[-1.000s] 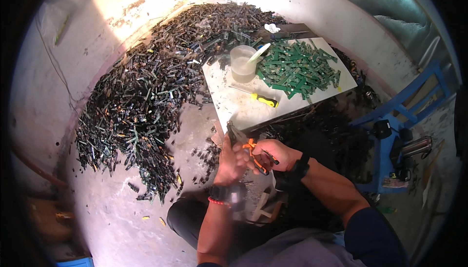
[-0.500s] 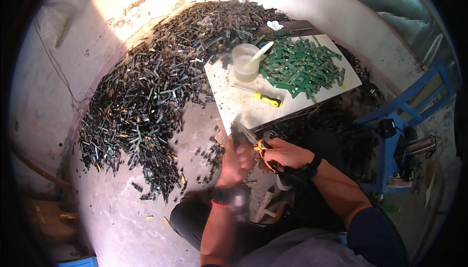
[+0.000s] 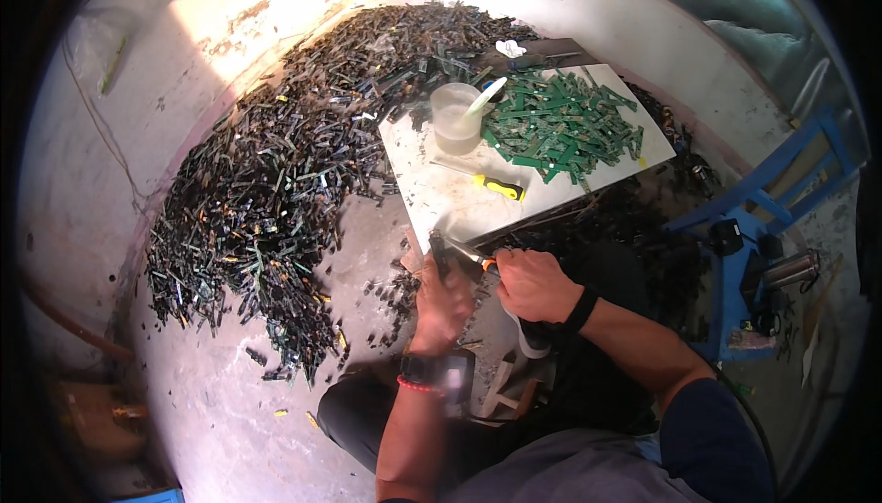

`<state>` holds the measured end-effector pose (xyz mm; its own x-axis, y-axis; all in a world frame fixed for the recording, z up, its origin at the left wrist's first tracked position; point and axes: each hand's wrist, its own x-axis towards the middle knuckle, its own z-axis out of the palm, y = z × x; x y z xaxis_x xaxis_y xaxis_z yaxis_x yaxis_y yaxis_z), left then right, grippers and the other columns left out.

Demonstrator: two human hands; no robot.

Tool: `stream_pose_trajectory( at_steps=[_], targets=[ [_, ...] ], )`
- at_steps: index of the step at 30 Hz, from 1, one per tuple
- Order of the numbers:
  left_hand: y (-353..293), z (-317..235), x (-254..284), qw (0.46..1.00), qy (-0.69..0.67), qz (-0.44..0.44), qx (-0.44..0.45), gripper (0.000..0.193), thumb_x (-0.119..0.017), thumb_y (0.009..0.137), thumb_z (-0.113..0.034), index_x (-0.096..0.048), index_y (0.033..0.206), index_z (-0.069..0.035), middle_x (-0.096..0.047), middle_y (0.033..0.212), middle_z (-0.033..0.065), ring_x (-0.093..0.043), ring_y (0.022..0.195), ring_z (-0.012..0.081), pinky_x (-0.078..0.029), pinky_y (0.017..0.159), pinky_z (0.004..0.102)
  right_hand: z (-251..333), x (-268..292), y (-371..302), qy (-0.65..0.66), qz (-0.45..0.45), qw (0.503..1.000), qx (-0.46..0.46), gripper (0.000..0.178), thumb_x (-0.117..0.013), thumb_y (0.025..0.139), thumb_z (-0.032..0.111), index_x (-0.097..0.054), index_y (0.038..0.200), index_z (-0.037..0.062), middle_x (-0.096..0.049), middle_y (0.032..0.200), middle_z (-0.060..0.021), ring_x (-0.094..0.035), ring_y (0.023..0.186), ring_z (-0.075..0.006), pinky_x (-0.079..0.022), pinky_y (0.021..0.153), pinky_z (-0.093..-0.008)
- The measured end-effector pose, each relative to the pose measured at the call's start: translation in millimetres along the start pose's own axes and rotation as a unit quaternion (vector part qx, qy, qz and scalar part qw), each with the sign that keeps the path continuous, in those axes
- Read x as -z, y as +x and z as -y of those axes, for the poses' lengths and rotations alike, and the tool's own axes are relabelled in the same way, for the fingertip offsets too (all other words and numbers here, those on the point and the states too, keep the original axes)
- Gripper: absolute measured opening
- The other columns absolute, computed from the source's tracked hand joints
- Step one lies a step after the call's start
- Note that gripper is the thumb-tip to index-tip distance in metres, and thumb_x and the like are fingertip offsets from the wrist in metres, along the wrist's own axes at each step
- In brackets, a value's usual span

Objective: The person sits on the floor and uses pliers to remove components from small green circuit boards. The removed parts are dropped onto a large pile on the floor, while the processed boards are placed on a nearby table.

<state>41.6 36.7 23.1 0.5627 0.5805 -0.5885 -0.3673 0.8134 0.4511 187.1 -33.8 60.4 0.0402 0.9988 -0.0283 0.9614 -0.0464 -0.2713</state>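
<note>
My left hand (image 3: 445, 308) is closed around a narrow dark strip (image 3: 435, 244), which stands up past the fingers near the front corner of a white board (image 3: 432, 214). Close beside it, my right hand (image 3: 537, 284) grips orange-handled pliers (image 3: 470, 251), their metal jaws pointing at the strip. Whether the jaws touch the strip, I cannot tell. On the board lie a yellow-and-black screwdriver (image 3: 501, 188) and a pile of narrow green circuit boards (image 3: 560, 126). A cloudy plastic tub (image 3: 455, 126) stands there too, with a pale-handled tool (image 3: 487, 97) leaning in it.
A large heap of dark strips (image 3: 257, 191) covers the floor to the left and behind the board. More dark pieces (image 3: 616, 227) lie under its right side. A blue chair (image 3: 730, 273) with a metal cylinder (image 3: 792, 270) on it stands at right. A crumpled white scrap (image 3: 510, 48) lies behind the tub.
The orange pliers handles were spread in my right hand; now the fingers are wrapped round them and the handles are mostly hidden. My left hand keeps the strip in about the same place.
</note>
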Motion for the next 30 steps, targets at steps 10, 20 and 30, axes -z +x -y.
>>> stream_pose_trajectory(
  at_steps=[10,20,30],
  targets=[
    [1,5,0,0.999,0.025,-0.03,-0.015,0.051,-0.033,0.092,-0.06,-0.035,0.067,-0.016,-0.022,0.05,-0.0051,-0.017,0.039,0.0102,-0.016,0.037,0.0262,12,8,-1,-0.137,-0.041,0.99,0.005,0.029,-0.06,0.07,0.015,-0.052,0.091,-0.0037,-0.057,0.085,-0.016,-0.057,0.08,-0.0292,-0.049,0.063,-0.0369],
    [5,11,1,0.996,0.061,-0.048,-0.03,0.051,-0.034,0.091,-0.061,-0.034,0.063,-0.018,-0.023,0.048,-0.0061,-0.02,0.036,0.0104,-0.015,0.034,0.0267,21,20,7,-0.33,-0.052,0.943,0.009,0.031,-0.052,0.072,0.017,-0.058,0.095,-0.004,-0.055,0.083,-0.0106,-0.053,0.078,-0.0202,-0.042,0.058,-0.0281],
    [32,34,14,0.966,0.154,-0.115,-0.173,0.052,-0.03,0.093,-0.06,-0.037,0.063,-0.018,-0.031,0.048,-0.0058,-0.02,0.035,0.0081,-0.015,0.032,0.0247,28,16,8,-0.42,-0.049,0.905,0.044,0.028,-0.051,0.079,0.02,-0.058,0.096,-0.0016,-0.055,0.082,-0.01,-0.052,0.078,-0.0223,-0.04,0.061,-0.0343]
  ],
)
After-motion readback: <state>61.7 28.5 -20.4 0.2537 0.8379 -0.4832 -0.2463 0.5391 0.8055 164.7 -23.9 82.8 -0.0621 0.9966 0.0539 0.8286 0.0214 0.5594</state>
